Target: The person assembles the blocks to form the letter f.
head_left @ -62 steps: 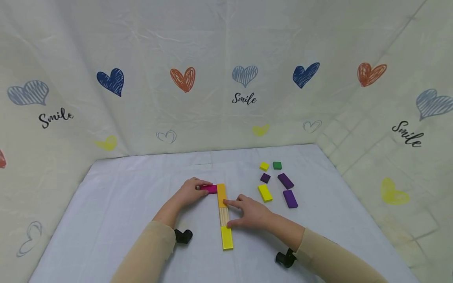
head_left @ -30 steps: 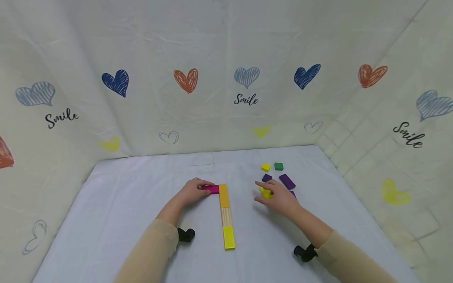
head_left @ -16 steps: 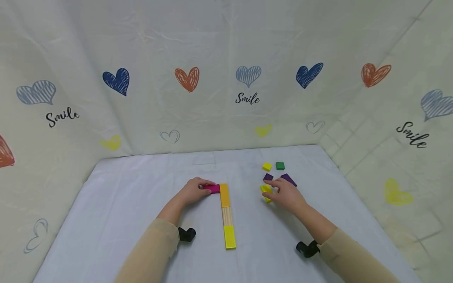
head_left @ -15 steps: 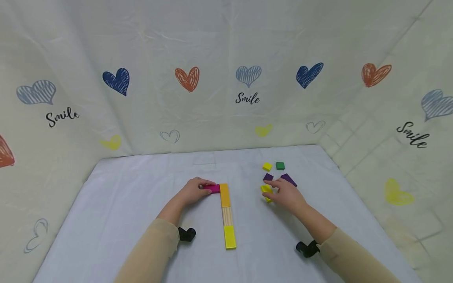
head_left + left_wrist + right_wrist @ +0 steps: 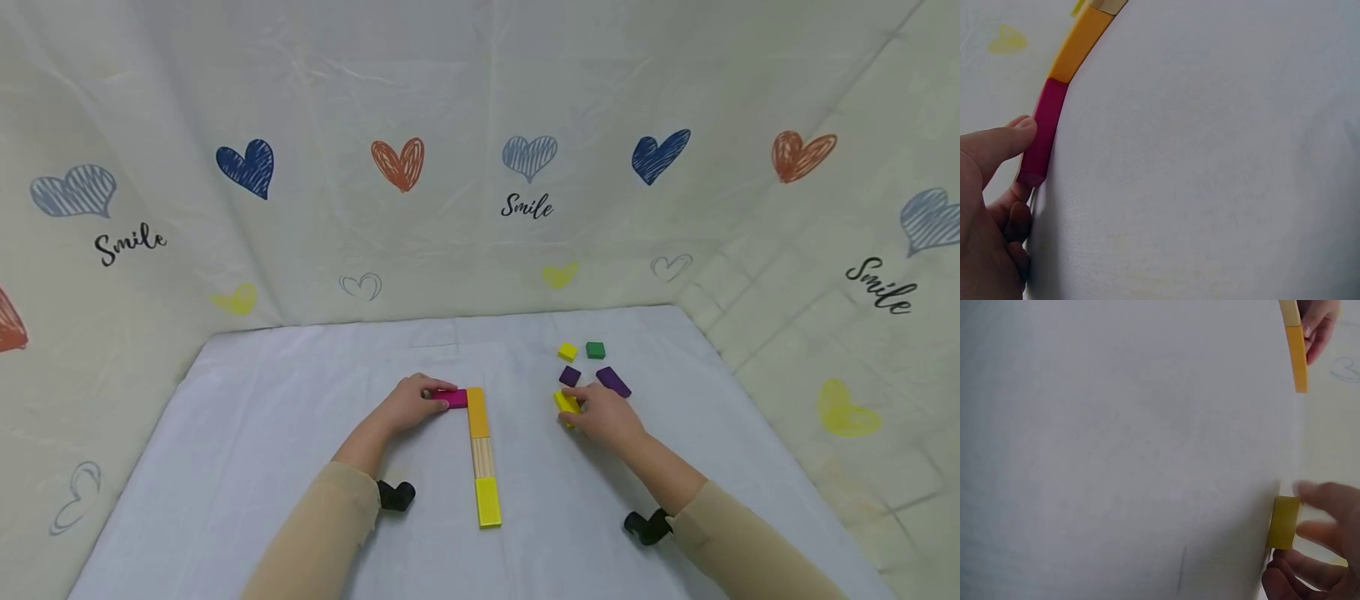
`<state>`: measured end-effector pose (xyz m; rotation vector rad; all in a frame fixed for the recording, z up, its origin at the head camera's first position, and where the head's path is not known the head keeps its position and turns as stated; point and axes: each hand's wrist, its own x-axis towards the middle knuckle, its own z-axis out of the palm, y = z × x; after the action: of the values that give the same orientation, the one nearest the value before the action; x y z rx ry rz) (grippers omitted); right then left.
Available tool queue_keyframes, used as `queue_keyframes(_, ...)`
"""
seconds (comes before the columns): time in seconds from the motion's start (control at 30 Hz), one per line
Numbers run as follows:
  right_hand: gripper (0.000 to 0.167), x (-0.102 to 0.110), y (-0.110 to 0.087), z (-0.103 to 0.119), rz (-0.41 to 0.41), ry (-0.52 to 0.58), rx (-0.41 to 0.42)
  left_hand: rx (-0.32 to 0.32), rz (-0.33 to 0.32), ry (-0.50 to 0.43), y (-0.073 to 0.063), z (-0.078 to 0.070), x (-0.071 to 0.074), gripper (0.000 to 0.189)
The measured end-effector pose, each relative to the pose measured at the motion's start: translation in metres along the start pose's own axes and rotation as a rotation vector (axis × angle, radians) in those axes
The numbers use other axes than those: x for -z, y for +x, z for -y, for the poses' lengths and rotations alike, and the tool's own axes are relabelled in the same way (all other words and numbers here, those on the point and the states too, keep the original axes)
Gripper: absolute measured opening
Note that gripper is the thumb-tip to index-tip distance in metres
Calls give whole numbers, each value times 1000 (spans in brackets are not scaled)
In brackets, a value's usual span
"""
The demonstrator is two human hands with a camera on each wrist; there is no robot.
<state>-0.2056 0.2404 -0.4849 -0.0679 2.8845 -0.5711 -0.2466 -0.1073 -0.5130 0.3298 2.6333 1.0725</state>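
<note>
My left hand [image 5: 406, 405] pinches a magenta wooden block [image 5: 453, 399] between thumb and fingers. In the left wrist view this block [image 5: 1045, 131] meets the end of the orange block [image 5: 1082, 42]. A row runs toward me in the head view: the orange block [image 5: 477, 412], plain wood pieces [image 5: 483, 457] and a yellow block [image 5: 488, 502]. On the right, my right hand [image 5: 606, 417] has thumb and fingers at the sides of another yellow block [image 5: 566, 402], which they partly cover. In the right wrist view, fingers bracket this yellow block [image 5: 1284, 522].
Beyond the right hand lie a small yellow block [image 5: 567, 352], a green block [image 5: 596, 350], a small purple block [image 5: 570, 377] and a longer purple block [image 5: 614, 382]. White cloth [image 5: 300, 392] covers the table, with a printed curtain [image 5: 450, 242] behind.
My right hand has left the row, moved right to the loose yellow block and closed its fingers on it. It now covers one purple block. My left hand stays at the magenta block.
</note>
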Motion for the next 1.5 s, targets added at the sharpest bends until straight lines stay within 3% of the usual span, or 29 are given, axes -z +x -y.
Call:
queue_keyframes(0.53, 45, 5, -1, 3, -54, -45, 65, 8, -2, -7, -2, -4, 2, 29)
queue_keyframes(0.87, 40, 6, 12, 14, -27, -104, 157, 6, -4, 8, -1, -3, 1, 29)
queue_keyframes(1.3, 36, -8, 31, 45, 36, -119, 314, 19, -3, 10, 2, 2, -3, 29)
queue_keyframes(1.5, 36, -14, 37, 60, 47, -139, 342, 23, -4, 1, 3, 3, -4, 29)
